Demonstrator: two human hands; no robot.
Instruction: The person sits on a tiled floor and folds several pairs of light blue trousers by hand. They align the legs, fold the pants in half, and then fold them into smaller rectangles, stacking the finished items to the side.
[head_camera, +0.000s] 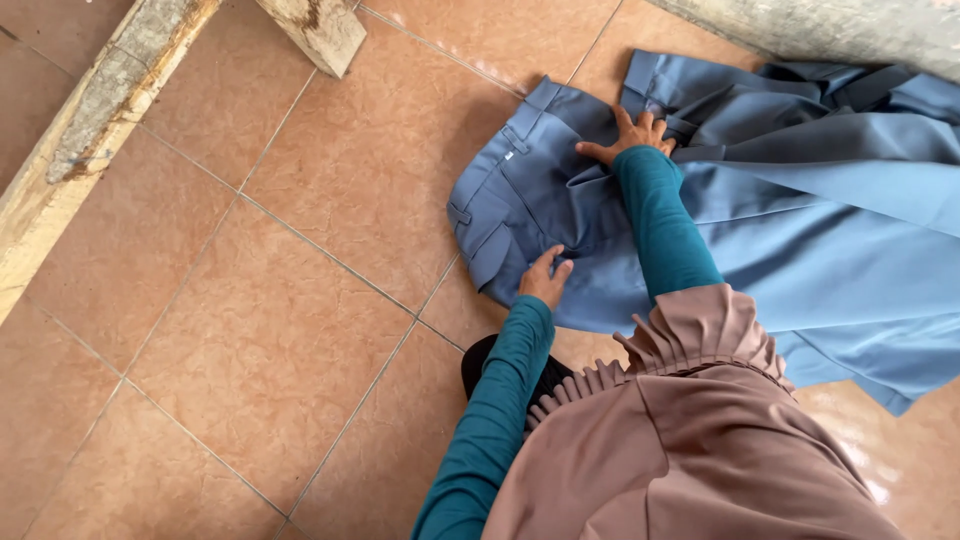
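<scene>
Blue trousers (820, 220) lie spread on a tan tiled floor (250, 330), with the waistband (490, 190) toward the left. My right hand (632, 135) rests flat on the cloth near the top of the waistband, fingers apart. My left hand (545, 278) sits lower down at the near edge of the waistband, its fingers curled onto a fold of the blue cloth. Both arms wear teal sleeves. The right forearm crosses over the trousers and hides part of them.
A rough wooden beam (90, 120) runs along the floor at the left, and a plank end (320, 30) juts in at the top. A grey concrete edge (830, 25) borders the top right. Pink pleated cloth (680, 430) fills the bottom, with a dark object (480, 365) beside it.
</scene>
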